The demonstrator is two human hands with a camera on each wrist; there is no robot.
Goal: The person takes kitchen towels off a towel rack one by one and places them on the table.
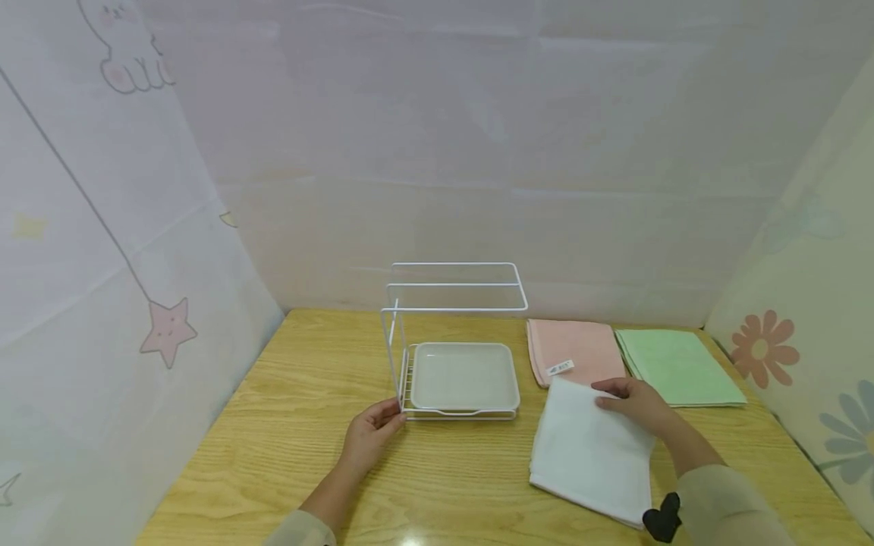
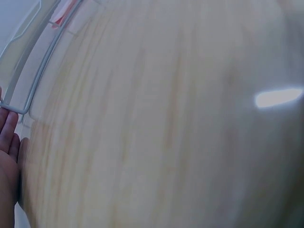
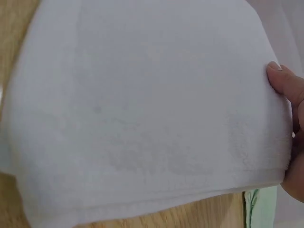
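Observation:
A white wire rack [image 1: 454, 310] stands mid-table, with a pale rectangular tray [image 1: 464, 377] in its base. My left hand [image 1: 369, 436] grips the rack's front left corner; in the left wrist view its fingers [image 2: 8, 126] lie against the wire. My right hand [image 1: 638, 406] pinches the far edge of a folded white towel [image 1: 594, 455], thumb on the near face. The towel hangs slanting down toward me and overlaps a folded pink towel [image 1: 576, 345] in the head view. In the right wrist view the white cloth [image 3: 156, 104] fills most of the picture, thumb at its edge.
A folded green towel [image 1: 683, 368] lies to the right of the pink one, which bears a small white label [image 1: 560, 368]. Everything stands on a wooden table [image 1: 287, 402]. Pale printed cloth [image 1: 444, 152] hangs behind the table and along both sides.

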